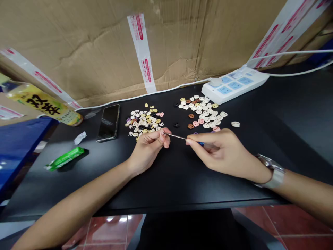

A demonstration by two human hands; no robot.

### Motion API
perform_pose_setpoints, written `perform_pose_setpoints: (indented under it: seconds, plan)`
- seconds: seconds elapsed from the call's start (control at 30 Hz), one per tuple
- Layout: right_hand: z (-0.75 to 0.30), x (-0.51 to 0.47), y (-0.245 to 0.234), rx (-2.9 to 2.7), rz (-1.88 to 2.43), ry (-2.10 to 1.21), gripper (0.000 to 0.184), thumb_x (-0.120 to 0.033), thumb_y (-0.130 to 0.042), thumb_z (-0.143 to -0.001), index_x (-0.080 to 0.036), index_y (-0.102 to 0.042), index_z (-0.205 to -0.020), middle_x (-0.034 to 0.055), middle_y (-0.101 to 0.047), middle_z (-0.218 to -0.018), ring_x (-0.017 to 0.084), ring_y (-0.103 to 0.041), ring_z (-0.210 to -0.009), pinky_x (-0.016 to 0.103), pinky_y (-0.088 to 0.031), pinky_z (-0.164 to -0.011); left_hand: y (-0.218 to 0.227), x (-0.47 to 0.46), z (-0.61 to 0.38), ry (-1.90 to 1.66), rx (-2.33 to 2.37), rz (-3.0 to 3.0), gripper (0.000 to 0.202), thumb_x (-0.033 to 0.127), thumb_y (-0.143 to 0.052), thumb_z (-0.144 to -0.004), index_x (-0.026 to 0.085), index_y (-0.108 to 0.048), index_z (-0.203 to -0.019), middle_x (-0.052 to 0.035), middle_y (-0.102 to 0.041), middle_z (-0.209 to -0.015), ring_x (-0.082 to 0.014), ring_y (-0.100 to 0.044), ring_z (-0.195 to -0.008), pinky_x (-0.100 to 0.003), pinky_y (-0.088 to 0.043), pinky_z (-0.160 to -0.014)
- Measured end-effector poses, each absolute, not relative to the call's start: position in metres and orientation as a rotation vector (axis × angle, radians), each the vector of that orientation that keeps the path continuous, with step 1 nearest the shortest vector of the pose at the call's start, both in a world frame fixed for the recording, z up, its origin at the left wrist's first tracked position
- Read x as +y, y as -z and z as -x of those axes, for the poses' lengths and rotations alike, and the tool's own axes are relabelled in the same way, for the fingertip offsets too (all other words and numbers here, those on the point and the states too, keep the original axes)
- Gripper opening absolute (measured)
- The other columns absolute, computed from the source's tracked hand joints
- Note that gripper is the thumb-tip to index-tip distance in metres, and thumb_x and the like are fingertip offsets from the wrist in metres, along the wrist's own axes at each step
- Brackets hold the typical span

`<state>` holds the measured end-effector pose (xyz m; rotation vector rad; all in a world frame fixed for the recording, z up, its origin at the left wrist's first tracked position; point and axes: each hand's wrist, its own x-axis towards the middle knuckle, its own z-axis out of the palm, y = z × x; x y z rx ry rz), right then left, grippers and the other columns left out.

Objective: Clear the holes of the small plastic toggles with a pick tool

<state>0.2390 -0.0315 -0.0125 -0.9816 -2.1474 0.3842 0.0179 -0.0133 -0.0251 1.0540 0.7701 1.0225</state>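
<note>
My left hand is closed in a pinch, with a tiny pale piece between thumb and forefinger, mostly covered by them. In my right hand is a slim tool with a thin metal shaft and a blue handle section. Its tip meets the piece at my left fingertips. Beyond my left hand lies a pile of small oval plastic pieces, some with little stubs. Past my right hand spreads another group of two-holed oval pieces in white, pink, brown and yellow.
On the black table, a phone, a green packet and crumpled paper lie left. A yellow-labelled bottle stands farther left. A white power strip with cables sits at the back right, before cardboard.
</note>
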Motion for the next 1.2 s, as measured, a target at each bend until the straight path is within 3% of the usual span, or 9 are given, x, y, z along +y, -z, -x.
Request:
perform_pose_setpoints:
  seconds: [0.1, 0.23, 0.3, 0.47, 0.67, 0.83, 1.03, 1.2]
  plan:
    - [-0.238, -0.031, 0.015, -2.154, 1.005, -0.415, 0.025, -0.023, -0.051, -0.098, -0.015, -0.072, -0.085, -0.0071, -0.044, -0.047, 0.005, -0.035, -0.039, 0.021, -0.027, -0.037, 0.024, -0.013, -0.018, -1.024, 0.772, -1.036, 0.017, 0.029, -0.073, -0.086, 0.012, -0.074, -0.081, 0.0003, -0.054, -0.065, -0.0098, -0.044, -0.067, -0.026, -0.035, -0.070]
    - [-0.238, -0.032, 0.024, -2.289, 0.772, 0.237, 0.018, -0.010, -0.054, -0.093, -0.008, -0.071, -0.098, -0.0024, -0.059, -0.054, 0.010, -0.050, -0.043, 0.027, -0.035, -0.043, 0.026, -0.012, -0.017, -1.026, 0.756, -0.983, 0.014, 0.025, -0.073, -0.086, 0.013, -0.073, -0.092, 0.0016, -0.054, -0.063, -0.0093, -0.044, -0.065, -0.025, -0.035, -0.069]
    - [-0.237, -0.032, 0.027, -2.283, 0.743, 0.325, 0.017, -0.009, -0.055, -0.092, -0.007, -0.070, -0.100, -0.0016, -0.061, -0.055, 0.011, -0.053, -0.044, 0.028, -0.037, -0.044, 0.027, -0.012, -0.017, -1.024, 0.745, -0.964, 0.013, 0.024, -0.072, -0.087, 0.013, -0.073, -0.092, 0.0016, -0.054, -0.063, -0.0089, -0.045, -0.065, -0.024, -0.036, -0.068]
    - [-0.234, -0.030, 0.024, -2.083, 0.808, -0.026, 0.014, -0.014, -0.059, -0.093, -0.016, -0.069, -0.083, -0.0056, -0.057, -0.052, 0.007, -0.048, -0.042, 0.023, -0.038, -0.046, 0.024, -0.012, -0.016, -1.020, 0.681, -0.872, 0.014, 0.023, -0.077, -0.082, 0.012, -0.073, -0.089, 0.0018, -0.055, -0.061, -0.0080, -0.047, -0.064, -0.021, -0.039, -0.067]
    - [-0.234, -0.029, 0.020, -2.044, 0.769, -0.083, 0.010, -0.011, -0.062, -0.090, -0.016, -0.071, -0.088, -0.0074, -0.051, -0.050, 0.005, -0.041, -0.041, 0.022, -0.036, -0.045, 0.024, -0.014, -0.015, -0.965, 0.604, -0.778, 0.014, 0.025, -0.077, -0.082, 0.015, -0.073, -0.093, 0.0016, -0.058, -0.066, -0.0070, -0.051, -0.066, -0.018, -0.042, -0.069]
    - [-0.244, -0.027, 0.011, -2.074, 0.814, -0.323, 0.011, -0.016, -0.064, -0.090, -0.020, -0.072, -0.084, -0.0091, -0.044, -0.046, 0.005, -0.030, -0.037, 0.022, -0.028, -0.038, 0.024, -0.017, -0.018, -1.016, 0.664, -0.971, 0.017, 0.030, -0.074, -0.085, 0.013, -0.075, -0.089, -0.0013, -0.061, -0.070, -0.0095, -0.052, -0.070, -0.023, -0.041, -0.073]
    - [-0.254, -0.022, 0.001, -2.199, 0.705, -0.195, 0.009, -0.013, -0.064, -0.089, -0.016, -0.072, -0.087, -0.0067, -0.047, -0.050, 0.006, -0.038, -0.042, 0.021, -0.035, -0.045, 0.023, -0.018, -0.019, -1.010, 0.668, -1.088, 0.018, 0.028, -0.072, -0.086, 0.013, -0.074, -0.078, -0.0015, -0.059, -0.068, -0.0108, -0.051, -0.069, -0.027, -0.038, -0.073]
    - [-0.255, -0.025, -0.004, -2.145, 0.790, -0.298, 0.011, -0.016, -0.066, -0.088, -0.018, -0.071, -0.079, -0.0079, -0.040, -0.048, 0.005, -0.029, -0.041, 0.022, -0.029, -0.041, 0.023, -0.017, -0.018, -1.033, 0.666, -1.097, 0.016, 0.029, -0.070, -0.088, 0.014, -0.076, -0.092, -0.0013, -0.060, -0.067, -0.0110, -0.051, -0.068, -0.027, -0.038, -0.072]
